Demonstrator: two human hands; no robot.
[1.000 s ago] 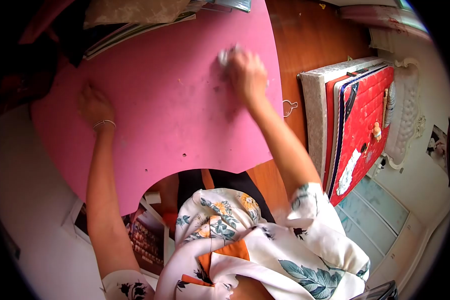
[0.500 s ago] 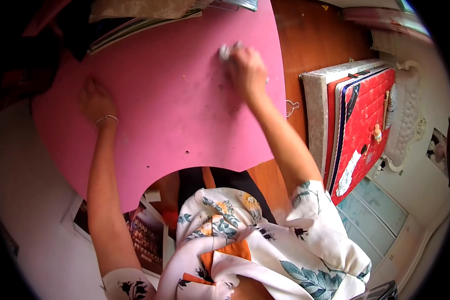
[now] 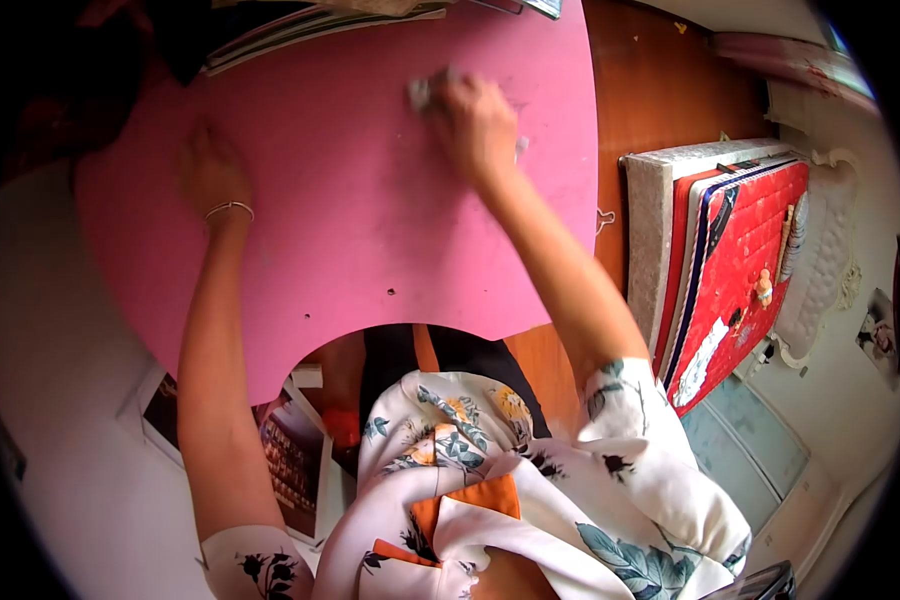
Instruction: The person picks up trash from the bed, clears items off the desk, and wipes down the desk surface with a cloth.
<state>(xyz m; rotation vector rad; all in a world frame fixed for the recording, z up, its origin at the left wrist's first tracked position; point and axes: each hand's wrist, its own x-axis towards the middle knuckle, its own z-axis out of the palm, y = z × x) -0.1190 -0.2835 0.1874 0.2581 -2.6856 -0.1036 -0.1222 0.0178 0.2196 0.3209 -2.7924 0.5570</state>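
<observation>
My right hand (image 3: 478,125) is closed around a crumpled greyish-white cloth or tissue (image 3: 422,94), pressed on the pink tabletop (image 3: 340,190) near its far side. Part of the bunched material shows ahead of the fingers, and a small pale bit shows beside the hand's right edge. My left hand (image 3: 213,175), with a thin bracelet at the wrist, rests on the left of the tabletop holding nothing I can see. Its fingers lie in shadow and look loosely extended. Dark smudges and small specks mark the pink surface.
Books or papers (image 3: 320,35) are stacked at the tabletop's far edge. A red mattress (image 3: 735,265) with small items stands at the right, beside a cream tufted headboard (image 3: 820,240). A framed picture (image 3: 295,450) leans below the table on the left. A white hanger (image 3: 604,220) lies on the wooden floor.
My right hand has slid left over the tabletop with the cloth. The whole view has shifted slightly; my left hand stays on the table.
</observation>
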